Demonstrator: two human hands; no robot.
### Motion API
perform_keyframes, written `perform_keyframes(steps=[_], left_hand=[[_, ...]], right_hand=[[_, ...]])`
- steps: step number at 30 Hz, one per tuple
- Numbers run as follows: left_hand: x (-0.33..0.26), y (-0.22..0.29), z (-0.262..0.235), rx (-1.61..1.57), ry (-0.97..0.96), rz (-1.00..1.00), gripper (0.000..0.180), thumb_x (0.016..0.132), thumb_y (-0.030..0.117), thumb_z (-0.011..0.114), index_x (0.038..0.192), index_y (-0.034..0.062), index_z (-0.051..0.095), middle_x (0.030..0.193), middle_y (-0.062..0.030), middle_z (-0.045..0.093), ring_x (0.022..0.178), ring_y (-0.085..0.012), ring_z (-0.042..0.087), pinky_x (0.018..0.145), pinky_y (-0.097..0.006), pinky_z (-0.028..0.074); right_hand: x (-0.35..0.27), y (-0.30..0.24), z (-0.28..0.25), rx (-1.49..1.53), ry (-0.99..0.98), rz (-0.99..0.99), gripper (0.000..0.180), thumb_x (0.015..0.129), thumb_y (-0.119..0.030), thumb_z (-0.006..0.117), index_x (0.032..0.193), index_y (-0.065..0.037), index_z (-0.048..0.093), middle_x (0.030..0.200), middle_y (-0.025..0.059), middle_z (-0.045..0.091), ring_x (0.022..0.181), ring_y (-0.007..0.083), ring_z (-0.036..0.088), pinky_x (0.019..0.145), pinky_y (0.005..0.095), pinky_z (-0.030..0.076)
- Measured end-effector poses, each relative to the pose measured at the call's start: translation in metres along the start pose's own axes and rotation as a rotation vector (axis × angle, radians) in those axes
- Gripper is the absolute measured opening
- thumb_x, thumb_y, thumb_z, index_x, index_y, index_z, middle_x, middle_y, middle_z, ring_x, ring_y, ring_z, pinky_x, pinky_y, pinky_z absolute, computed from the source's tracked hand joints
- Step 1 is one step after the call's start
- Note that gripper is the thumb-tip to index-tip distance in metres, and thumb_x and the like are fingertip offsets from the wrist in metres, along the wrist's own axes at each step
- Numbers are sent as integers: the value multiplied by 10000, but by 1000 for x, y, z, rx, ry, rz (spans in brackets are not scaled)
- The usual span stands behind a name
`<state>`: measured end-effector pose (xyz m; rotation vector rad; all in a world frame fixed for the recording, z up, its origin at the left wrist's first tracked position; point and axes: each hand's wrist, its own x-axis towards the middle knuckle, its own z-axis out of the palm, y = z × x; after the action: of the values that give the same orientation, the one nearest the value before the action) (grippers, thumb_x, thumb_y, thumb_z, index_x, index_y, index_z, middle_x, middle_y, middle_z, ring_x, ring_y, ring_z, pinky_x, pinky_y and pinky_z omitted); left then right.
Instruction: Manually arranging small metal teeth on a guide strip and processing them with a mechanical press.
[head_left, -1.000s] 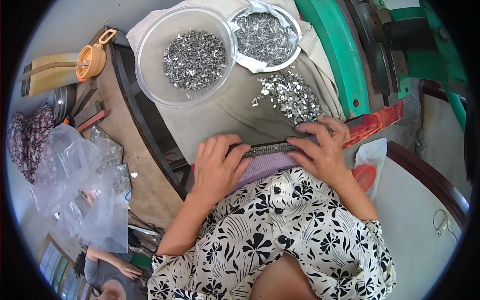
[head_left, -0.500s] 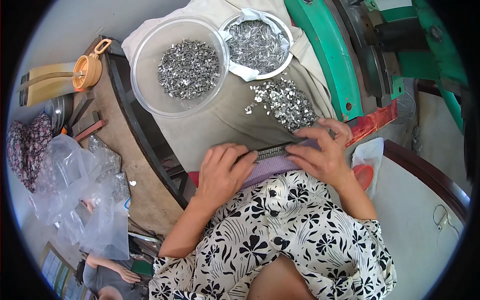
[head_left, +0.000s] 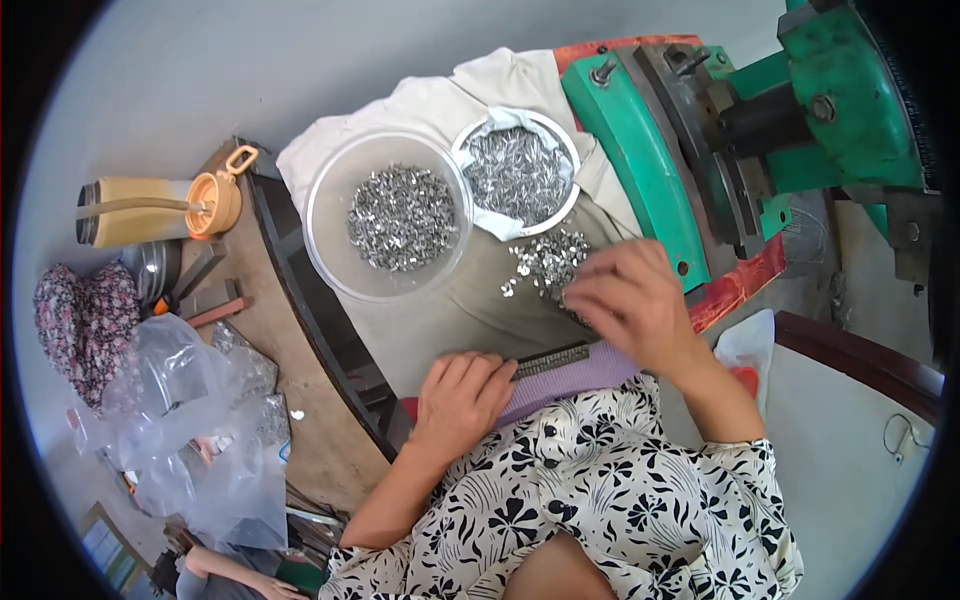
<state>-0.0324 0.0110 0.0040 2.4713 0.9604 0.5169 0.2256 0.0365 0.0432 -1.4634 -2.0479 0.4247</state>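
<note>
A narrow dark metal bar with a row of small pieces along it lies on a purple woven cloth at the edge in front of me. My left hand is closed with its fingertips and thumb on the bar's left end. Above the bar's right end is my right hand, fingers bent and drawn together over the near side of a loose pile of small shiny metal pieces. Its fingers hide part of the pile, and whatever is between the fingertips does not show.
Beyond the pile stand a clear round tub of small metal pieces and a white bowl of thin metal bits. A green machine rises at the right. On the left board are plastic bags and an orange-lidded bottle. Another person's arm shows lower left.
My right hand has left the bar's right end and moved up to the pile. My left hand stays at the bar's left end. The whole view has shifted, showing more of the far side.
</note>
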Motion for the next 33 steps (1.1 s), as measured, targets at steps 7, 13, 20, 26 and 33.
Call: perform_keyframes(steps=[7,13,20,26,33], left_hand=[[13,-2,-2,13,-21,39,280,779,155,729,1041,65,691,1009,-27,621,920,-189,598,809,-335,437],[12,-3,-4,-123,-22,-38,286,795,185,746,1046,64,681,1002,-43,615,918,-224,588,796,-350,436],[23,-4,-6,-209,74,-51,275,800,153,759,1050,62,686,982,-58,615,881,-247,599,753,-363,456],[42,1,-12,-261,197,-51,260,744,60,789,989,50,702,934,-84,630,804,-281,610,692,-378,489],[76,5,-28,-116,403,14,214,762,-1,756,968,32,712,888,-82,640,756,-269,615,660,-359,499]], right_hand=[[81,32,25,13,7,37,147,827,-102,743,967,-57,735,872,114,682,781,301,673,664,382,533],[98,28,47,-83,-175,87,225,823,-179,737,1012,-58,732,882,123,684,825,326,673,729,436,537],[105,28,54,-38,-209,26,138,793,-135,746,898,-46,737,859,123,680,819,332,677,726,438,538],[108,36,58,-204,-261,-53,117,808,-121,709,846,-10,708,858,137,675,814,343,673,731,459,538],[92,34,33,404,-164,323,164,880,-123,728,967,16,721,848,83,716,744,134,644,686,293,510]])
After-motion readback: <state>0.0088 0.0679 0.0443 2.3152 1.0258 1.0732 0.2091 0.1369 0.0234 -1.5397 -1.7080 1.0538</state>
